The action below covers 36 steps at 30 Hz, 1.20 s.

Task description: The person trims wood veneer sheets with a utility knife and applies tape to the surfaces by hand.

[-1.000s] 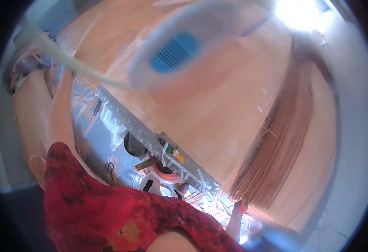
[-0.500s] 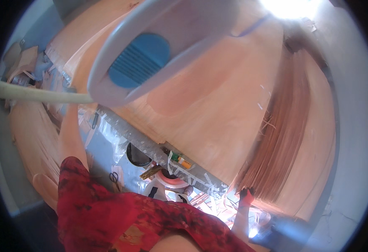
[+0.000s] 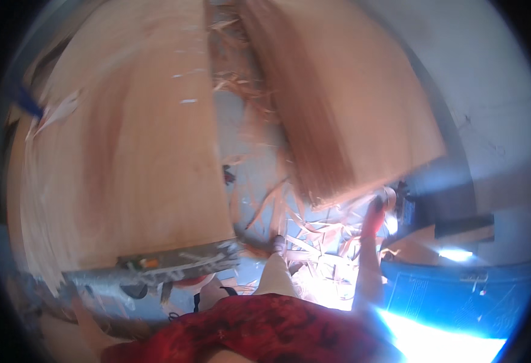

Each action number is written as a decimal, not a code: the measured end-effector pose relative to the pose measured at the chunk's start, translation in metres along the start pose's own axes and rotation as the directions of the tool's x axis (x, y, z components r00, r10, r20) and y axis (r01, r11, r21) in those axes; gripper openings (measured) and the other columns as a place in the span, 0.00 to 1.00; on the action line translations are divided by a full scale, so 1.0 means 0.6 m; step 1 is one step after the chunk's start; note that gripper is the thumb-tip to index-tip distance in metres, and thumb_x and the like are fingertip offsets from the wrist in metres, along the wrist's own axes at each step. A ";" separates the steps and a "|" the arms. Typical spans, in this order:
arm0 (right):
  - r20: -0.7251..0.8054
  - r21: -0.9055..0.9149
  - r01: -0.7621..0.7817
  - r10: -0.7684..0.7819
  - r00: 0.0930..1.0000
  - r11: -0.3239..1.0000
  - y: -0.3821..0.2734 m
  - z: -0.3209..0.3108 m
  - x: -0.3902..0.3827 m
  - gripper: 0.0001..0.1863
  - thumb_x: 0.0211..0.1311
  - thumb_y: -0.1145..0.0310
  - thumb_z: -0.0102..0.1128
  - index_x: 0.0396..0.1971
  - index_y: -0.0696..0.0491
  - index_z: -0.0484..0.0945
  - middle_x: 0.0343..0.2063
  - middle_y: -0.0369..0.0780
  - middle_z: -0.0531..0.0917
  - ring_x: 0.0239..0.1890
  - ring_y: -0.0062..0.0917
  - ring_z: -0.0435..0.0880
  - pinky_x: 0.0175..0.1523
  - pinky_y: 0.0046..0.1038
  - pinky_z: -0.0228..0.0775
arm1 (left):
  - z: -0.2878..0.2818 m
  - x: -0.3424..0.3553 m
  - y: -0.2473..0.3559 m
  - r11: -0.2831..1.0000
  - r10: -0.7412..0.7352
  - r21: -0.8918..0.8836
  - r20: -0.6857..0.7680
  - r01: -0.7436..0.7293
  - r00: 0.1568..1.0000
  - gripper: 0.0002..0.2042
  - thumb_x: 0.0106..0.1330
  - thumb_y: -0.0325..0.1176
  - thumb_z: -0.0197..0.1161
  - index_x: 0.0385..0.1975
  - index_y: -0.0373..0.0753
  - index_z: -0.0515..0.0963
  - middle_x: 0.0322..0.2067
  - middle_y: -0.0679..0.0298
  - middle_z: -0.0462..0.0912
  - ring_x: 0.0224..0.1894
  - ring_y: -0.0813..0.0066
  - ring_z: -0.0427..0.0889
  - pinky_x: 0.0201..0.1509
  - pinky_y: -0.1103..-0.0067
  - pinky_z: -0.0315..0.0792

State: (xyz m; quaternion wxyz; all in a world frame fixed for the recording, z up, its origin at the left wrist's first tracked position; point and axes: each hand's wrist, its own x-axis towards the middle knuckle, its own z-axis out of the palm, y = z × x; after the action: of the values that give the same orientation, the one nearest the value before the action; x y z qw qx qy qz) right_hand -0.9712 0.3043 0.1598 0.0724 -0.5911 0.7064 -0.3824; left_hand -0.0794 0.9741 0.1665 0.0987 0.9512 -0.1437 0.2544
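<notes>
My left hand is at the lower left, beside the frayed near corner of a large pale wood veneer sheet. Motion smears its fingers, so their grip does not show. At the right my arm reaches forward, and my right hand is just off the near end of a thick stack of veneer sheets. That hand is blurred too, with dark fingertips; whether it touches the stack I cannot tell. The stack's layered side is reddish brown.
A grey table edge with bits of white tape runs before the left sheet, with a small orange and green item on it. Veneer scraps litter the floor between the piles. A blue container stands at the lower right, near bright glare.
My view has swung to the right. The pale oval object with a blue ribbed patch has left the view. My left hand now appears lower, and the blue container has come into sight.
</notes>
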 end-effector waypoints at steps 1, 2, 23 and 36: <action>-0.007 0.094 0.120 -0.120 0.993 0.988 -0.015 -0.003 0.063 0.22 0.69 0.68 0.54 0.60 0.60 0.76 0.50 0.51 0.84 0.52 0.46 0.81 0.59 0.40 0.70 | -0.049 -0.042 0.031 0.999 -0.001 0.033 0.008 0.001 1.000 0.22 0.64 0.42 0.64 0.55 0.38 0.79 0.50 0.49 0.81 0.56 0.50 0.78 0.63 0.62 0.69; -0.040 0.001 0.082 -0.082 0.996 0.997 0.073 -0.032 0.137 0.22 0.68 0.67 0.55 0.59 0.59 0.76 0.55 0.52 0.81 0.57 0.48 0.78 0.64 0.40 0.67 | -0.043 -0.068 0.112 0.999 0.036 0.013 0.064 -0.037 0.997 0.22 0.65 0.43 0.64 0.55 0.38 0.78 0.51 0.49 0.81 0.57 0.50 0.77 0.64 0.62 0.69; 0.369 -0.465 0.281 -0.105 0.923 0.839 0.215 0.124 0.727 0.21 0.75 0.56 0.49 0.56 0.55 0.78 0.29 0.40 0.76 0.30 0.29 0.73 0.32 0.35 0.65 | -0.198 -0.367 0.444 0.986 -0.064 0.169 0.340 0.006 0.938 0.28 0.70 0.46 0.60 0.66 0.39 0.70 0.69 0.46 0.66 0.73 0.44 0.61 0.76 0.55 0.53; 0.588 0.593 -0.260 -0.190 0.786 0.762 -0.179 -0.012 -0.066 0.25 0.73 0.54 0.55 0.57 0.58 0.77 0.32 0.35 0.77 0.33 0.20 0.73 0.36 0.27 0.65 | -0.038 -0.136 0.206 0.965 -0.261 0.119 0.363 0.234 0.894 0.39 0.70 0.54 0.54 0.75 0.38 0.53 0.77 0.49 0.50 0.80 0.51 0.44 0.81 0.59 0.39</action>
State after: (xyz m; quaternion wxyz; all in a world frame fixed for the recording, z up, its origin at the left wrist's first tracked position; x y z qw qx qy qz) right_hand -0.8800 0.3422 0.2183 0.5054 -0.6062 0.4782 -0.3853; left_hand -0.1976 0.8825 0.1584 0.0667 0.9957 -0.0285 0.0581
